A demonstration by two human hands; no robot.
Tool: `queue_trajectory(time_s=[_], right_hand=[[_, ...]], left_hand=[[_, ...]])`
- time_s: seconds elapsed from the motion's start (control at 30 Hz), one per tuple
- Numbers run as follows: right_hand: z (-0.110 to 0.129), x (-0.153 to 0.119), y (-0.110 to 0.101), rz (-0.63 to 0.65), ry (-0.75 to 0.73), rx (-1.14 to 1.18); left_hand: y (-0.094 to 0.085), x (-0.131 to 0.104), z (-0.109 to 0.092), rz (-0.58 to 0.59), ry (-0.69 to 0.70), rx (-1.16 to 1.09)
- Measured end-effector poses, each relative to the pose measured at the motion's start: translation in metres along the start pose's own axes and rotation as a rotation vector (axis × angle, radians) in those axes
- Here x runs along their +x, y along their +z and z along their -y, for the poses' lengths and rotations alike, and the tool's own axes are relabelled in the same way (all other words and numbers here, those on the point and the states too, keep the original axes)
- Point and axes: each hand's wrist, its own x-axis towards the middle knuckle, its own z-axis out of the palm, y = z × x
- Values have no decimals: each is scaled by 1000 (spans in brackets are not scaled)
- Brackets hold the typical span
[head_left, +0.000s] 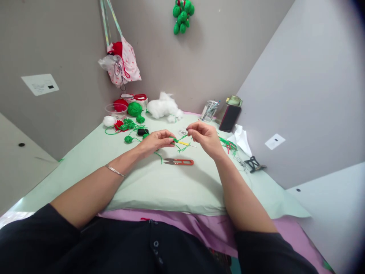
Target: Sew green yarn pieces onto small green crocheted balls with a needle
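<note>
The largest thing before you is the surface (171, 190), covered with a pale green cloth. Above its far left part hangs a white bag with pink dots (131, 62), with red yarn showing in its opening. At the back of the surface, beyond your hands, lies a heap of white stuffing (164, 107).

Your left hand (160, 140) is over the middle of the surface, with its thumb and fingers pressed together on a small green yarn piece. Your right hand (205, 139) is raised across from it, its thumb and forefinger pinching a green strand; the other fingers are bent.

Behind the right hand, a dark phone (230, 118) leans at the right edge, near a clear cup of pens (210, 111). Nearer to you than both hands, the orange snips (182, 162) lie on the surface, their blades pointing to your left. Beyond the left hand, on its left side, are a green yarn ball (134, 109) and, closer to the hand, a black spool (143, 132).

Between your two hands is a yellow hook (183, 143); whether it rests on the surface or is held, you cannot tell from here. The green yarn piece (174, 140) is at the left fingertips, and the green strand (183, 137) goes from it, across the gap, to the right fingertips.
</note>
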Motion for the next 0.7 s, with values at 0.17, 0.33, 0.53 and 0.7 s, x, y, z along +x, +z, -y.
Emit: queue_trajectory(time_s=[0.17, 0.33, 0.53, 0.7], right_hand=[[-4, -2, 1, -10, -194, -387], [-12, -2, 2, 42, -273, -548], [-15, -2, 2, 45, -299, -595], [-14, -2, 2, 50, -301, -615]], left_hand=[[-2, 1, -2, -21, 12, 29], [-3, 2, 0, 15, 27, -3], [-3, 1, 0, 38, 30, 9], [-4, 2, 2, 47, 39, 7]])
